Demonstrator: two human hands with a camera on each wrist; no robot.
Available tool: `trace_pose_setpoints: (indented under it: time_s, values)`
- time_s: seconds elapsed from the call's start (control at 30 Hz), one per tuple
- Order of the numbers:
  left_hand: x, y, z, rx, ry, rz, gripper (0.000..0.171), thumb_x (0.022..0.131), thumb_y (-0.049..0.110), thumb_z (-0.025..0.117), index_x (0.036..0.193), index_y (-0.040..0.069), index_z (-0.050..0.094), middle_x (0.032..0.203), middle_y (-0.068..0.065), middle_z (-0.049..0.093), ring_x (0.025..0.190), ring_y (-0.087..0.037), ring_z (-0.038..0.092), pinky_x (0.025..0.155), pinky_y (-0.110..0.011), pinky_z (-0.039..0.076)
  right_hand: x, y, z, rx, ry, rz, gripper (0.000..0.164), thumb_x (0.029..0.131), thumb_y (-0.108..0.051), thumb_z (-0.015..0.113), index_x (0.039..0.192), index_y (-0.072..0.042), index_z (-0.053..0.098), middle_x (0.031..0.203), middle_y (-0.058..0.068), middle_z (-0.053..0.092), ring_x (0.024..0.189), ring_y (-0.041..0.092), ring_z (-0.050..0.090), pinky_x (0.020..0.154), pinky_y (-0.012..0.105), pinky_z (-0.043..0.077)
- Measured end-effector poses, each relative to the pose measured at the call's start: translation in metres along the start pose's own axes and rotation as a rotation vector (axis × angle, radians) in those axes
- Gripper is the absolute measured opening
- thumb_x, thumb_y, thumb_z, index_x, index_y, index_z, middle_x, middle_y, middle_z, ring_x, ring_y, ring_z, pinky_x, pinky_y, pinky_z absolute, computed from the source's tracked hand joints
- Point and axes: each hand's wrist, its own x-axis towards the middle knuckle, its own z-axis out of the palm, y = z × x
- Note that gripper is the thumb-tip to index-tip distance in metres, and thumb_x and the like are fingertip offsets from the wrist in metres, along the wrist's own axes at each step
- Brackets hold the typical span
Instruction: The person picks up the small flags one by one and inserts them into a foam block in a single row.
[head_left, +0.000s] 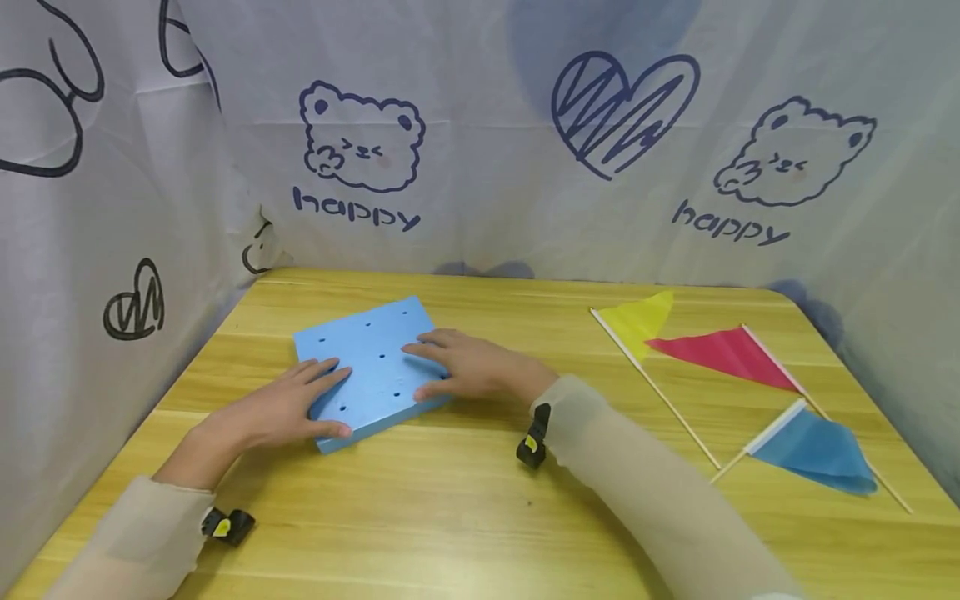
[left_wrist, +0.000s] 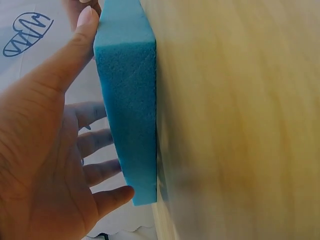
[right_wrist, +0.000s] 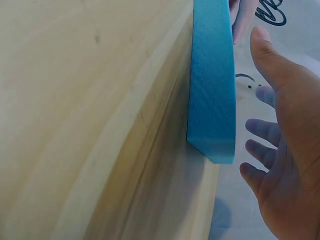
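A light blue foam block with several small holes in its top lies flat on the wooden table, turned at an angle. My left hand rests on its left side, fingers spread over the top and thumb at the near corner. In the left wrist view, the fingertips touch the block's upper edge. Over the right side, my right hand spreads its fingers, partly hiding that edge. From the right wrist, a gap shows between the fingers and the block.
On the right of the table lie a yellow flag, a red flag and a blue flag, each on a thin stick. White cloth with drawn bears and hearts hangs behind and at the sides.
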Motion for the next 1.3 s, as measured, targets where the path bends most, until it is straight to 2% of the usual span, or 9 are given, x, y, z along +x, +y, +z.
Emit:
trace_pose_setpoints:
  time_s: [0.23,0.47,0.87,1.3]
  values:
    - [-0.004,-0.002,0.001,-0.026,-0.007,0.012,0.102,0.077,0.074,0.062,0.15,0.007,0.04,0.155,-0.022,0.029,0.14,-0.05,0.021,0.107,-0.067,0.025,0.008,-0.005,0.007,-0.043,-0.043,-0.047,0.078,0.09,-0.07,0.047,0.156,-0.034,0.025,0.162,0.002,0.019,0.148,0.024,0.013,0.118,0.041,0.018]
    - [-0.006,-0.003,0.005,-0.029,0.0,0.007,0.101,0.076,0.074,0.063,0.15,0.007,0.041,0.155,-0.021,0.029,0.14,-0.05,0.021,0.108,-0.067,0.024,0.005,-0.008,0.008,-0.092,-0.062,-0.1,0.07,0.093,-0.064,0.049,0.154,-0.032,0.033,0.162,0.005,0.02,0.148,0.025,0.013,0.119,0.04,0.016]
    - [-0.001,0.006,0.008,-0.046,-0.009,0.014,0.103,0.074,0.075,0.062,0.15,0.009,0.04,0.156,-0.02,0.029,0.141,-0.049,0.021,0.108,-0.065,0.025,-0.01,-0.011,0.006,-0.085,-0.094,-0.065,0.071,0.094,-0.063,0.047,0.155,-0.032,0.029,0.162,0.004,0.018,0.148,0.027,0.011,0.119,0.043,0.015]
    - [0.005,0.013,0.006,-0.051,-0.054,0.016,0.103,0.075,0.074,0.063,0.153,0.012,0.036,0.159,-0.016,0.024,0.143,-0.044,0.018,0.11,-0.063,0.024,-0.023,-0.008,0.009,-0.08,-0.089,-0.042,0.074,0.093,-0.068,0.044,0.156,-0.033,0.028,0.162,0.005,0.018,0.148,0.028,0.011,0.118,0.046,0.017]
